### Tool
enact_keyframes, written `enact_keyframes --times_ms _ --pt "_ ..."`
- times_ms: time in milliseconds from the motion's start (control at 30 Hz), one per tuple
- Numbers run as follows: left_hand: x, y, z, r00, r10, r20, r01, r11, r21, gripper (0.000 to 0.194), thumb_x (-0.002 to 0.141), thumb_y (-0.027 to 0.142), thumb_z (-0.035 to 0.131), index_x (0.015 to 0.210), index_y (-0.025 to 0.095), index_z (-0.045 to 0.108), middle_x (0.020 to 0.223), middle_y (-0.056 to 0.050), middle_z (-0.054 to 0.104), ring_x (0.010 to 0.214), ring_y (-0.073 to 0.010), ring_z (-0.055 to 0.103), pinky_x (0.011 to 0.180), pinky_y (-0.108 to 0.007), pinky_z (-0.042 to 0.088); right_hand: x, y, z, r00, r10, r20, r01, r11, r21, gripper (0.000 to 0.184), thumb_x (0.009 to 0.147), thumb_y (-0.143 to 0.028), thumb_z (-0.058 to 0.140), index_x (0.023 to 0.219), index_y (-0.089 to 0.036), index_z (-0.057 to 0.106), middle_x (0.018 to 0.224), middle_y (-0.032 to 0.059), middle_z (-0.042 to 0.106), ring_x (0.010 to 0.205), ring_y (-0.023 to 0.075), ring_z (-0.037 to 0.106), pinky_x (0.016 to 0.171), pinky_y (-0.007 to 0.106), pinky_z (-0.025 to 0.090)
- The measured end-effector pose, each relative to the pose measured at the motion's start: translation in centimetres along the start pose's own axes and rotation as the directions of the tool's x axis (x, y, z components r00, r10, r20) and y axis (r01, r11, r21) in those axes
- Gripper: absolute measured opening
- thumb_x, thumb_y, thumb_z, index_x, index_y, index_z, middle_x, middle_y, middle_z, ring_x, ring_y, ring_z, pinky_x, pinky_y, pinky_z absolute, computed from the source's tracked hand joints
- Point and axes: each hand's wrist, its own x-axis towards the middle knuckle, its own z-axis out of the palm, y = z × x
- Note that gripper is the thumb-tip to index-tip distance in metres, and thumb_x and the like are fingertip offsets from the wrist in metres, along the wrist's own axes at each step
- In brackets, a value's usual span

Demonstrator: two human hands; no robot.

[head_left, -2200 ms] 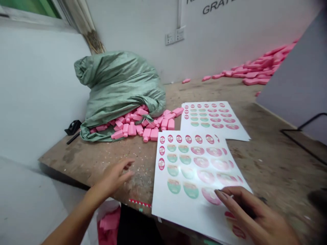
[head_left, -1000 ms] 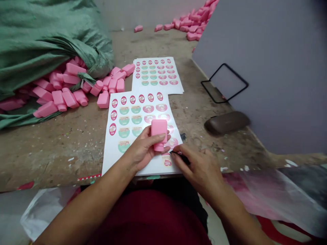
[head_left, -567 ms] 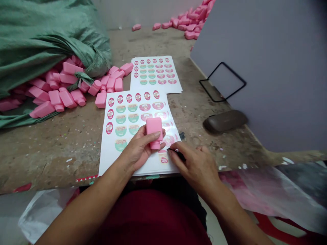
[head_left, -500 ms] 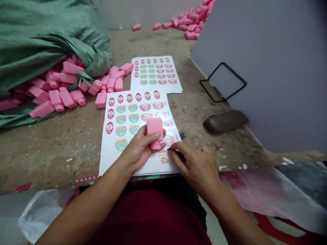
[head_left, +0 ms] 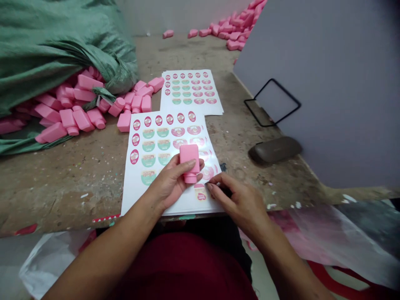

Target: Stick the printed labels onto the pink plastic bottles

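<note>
My left hand [head_left: 175,177] is wrapped round a small pink plastic bottle [head_left: 189,156], its neck pointing down toward me and its plain face up. Under it lies a sheet of stickers [head_left: 168,200] with rows of round, green and pink labels. Low on the sheet's right side, my right hand [head_left: 240,198] pinches a thin dark pointed tool [head_left: 207,183], mostly hidden by the fingers. The tool's tip is by a baby-print sticker [head_left: 200,193]; whether it touches the sheet I cannot tell.
Pink bottles [head_left: 83,118] spill from a green sack [head_left: 78,37] at left. Another sticker stack [head_left: 215,109] lies behind. At right are a brown case [head_left: 276,150], a black wire frame [head_left: 271,125] and a grey panel [head_left: 328,83]. More bottles [head_left: 234,31] are piled far back.
My right hand has turned slightly, and less of the dark tool shows between its fingers. My left hand keeps the bottle in the same place.
</note>
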Motion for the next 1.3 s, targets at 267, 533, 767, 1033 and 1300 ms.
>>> enact_keyframes --times_ms 267,533,767,1033,1300 --pt "0.2 -0.1 0.0 1.0 0.001 0.012 0.0 0.998 -0.068 0.021 0.09 0.021 0.061 0.108 0.011 0.06 0.098 -0.013 0.07 0.092 -0.02 0.069 0.083 -0.031 0.055 0.3 -0.3 0.7 0.99 -0.117 -0.079 0.104 0.983 -0.15 0.022 0.09 -0.037 0.055 0.078 -0.022 0.063 0.071 0.0006 0.072 0.053 0.0141 0.051 0.067 0.034 0.028" --pt "-0.1 0.2 0.1 1.0 0.014 -0.028 -0.015 0.999 -0.033 0.025 0.086 0.021 0.066 0.109 0.013 0.06 0.099 -0.011 0.07 0.084 -0.0171 0.069 0.076 -0.029 0.055 1.0 0.6 -0.5 0.953 0.285 0.099 -0.271 0.668 0.693 0.033 0.075 -0.051 0.068 0.066 -0.022 0.055 0.056 -0.0029 0.053 0.052 0.0126 0.046 0.049 0.025 0.032" --pt "-1.4 -0.5 0.7 0.994 0.081 0.072 -0.083 0.996 0.023 0.038 0.08 0.042 0.074 0.107 0.017 0.063 0.104 -0.008 0.07 0.093 -0.0176 0.065 0.085 -0.029 0.052 2.0 -1.7 -3.1 0.98 0.198 0.021 -0.155 0.695 0.702 0.025 0.075 -0.046 0.068 0.072 -0.021 0.066 0.057 -0.0022 0.053 0.054 0.0128 0.048 0.049 0.025 0.037" --pt "-3.0 -0.4 0.9 0.994 0.023 0.11 -0.025 1.0 0.017 0.053 0.083 0.062 0.062 0.113 0.019 0.063 0.112 -0.01 0.068 0.102 -0.0226 0.064 0.07 -0.027 0.051 2.6 -2.7 -2.8 0.986 0.142 0.086 -0.16 0.666 0.728 0.028 0.077 -0.048 0.067 0.07 -0.021 0.065 0.057 -0.0014 0.061 0.048 0.012 0.051 0.044 0.023 0.044" --pt "-3.1 -0.4 0.8 0.989 0.06 0.133 -0.065 0.997 0.035 0.051 0.084 0.06 0.062 0.115 0.018 0.063 0.115 -0.011 0.067 0.102 -0.0218 0.062 0.077 -0.028 0.05 2.8 -2.6 -2.5 0.987 0.141 0.071 -0.151 0.714 0.684 0.029 0.078 -0.049 0.065 0.069 -0.021 0.064 0.053 -0.0033 0.056 0.047 0.0116 0.05 0.044 0.024 0.041"
